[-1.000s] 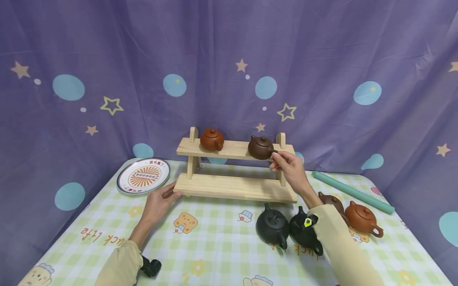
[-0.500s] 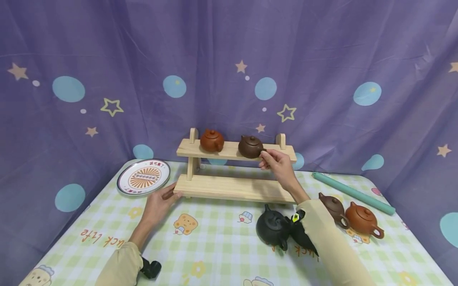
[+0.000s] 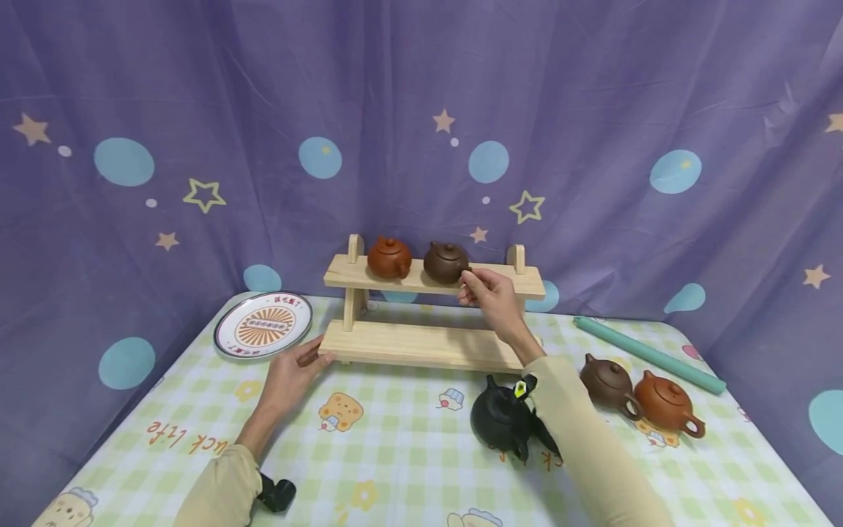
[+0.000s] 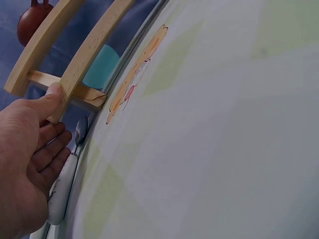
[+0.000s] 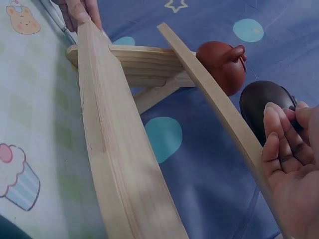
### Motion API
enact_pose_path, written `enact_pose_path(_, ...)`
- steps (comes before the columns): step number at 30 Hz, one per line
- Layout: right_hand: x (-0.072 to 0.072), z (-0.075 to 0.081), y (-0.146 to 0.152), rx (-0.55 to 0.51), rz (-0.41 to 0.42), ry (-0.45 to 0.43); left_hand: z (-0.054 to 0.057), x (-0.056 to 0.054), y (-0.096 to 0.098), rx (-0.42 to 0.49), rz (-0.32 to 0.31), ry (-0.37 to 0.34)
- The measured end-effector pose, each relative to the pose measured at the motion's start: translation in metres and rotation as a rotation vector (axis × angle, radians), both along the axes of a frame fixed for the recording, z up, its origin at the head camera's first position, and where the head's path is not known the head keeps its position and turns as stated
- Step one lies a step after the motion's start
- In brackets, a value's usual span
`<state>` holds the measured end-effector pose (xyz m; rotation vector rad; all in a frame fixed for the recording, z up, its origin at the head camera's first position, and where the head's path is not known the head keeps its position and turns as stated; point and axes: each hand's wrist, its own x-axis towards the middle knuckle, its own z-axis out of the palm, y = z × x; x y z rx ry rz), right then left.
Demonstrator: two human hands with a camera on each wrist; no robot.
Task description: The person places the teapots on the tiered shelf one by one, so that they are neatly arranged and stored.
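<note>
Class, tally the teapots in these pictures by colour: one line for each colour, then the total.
Reddish-brown teapots: 2 (one on the upper shelf, one on the table)
Dark brown teapots: 2 (one held by the right hand, one on the table)
Black teapots: 2 (both on the table; one in plainer view, one mostly hidden by the right sleeve)
Total: 6

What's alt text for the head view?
Right hand pinches a dark brown teapot at the upper shelf of a wooden rack, beside a reddish-brown teapot. Left hand grips the lower shelf; on the checked tablecloth are a plate, a green cylinder and more teapots.
</note>
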<state>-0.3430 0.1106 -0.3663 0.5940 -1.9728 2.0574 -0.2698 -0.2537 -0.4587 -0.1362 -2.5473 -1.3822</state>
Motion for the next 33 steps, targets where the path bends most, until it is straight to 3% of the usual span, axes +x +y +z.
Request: enact_pose_path(33,-0.004,0.007,-0.016,0.029,0.007,-0.085,-0.003,-0.003,-0.001,-0.004,0.015,0.008)
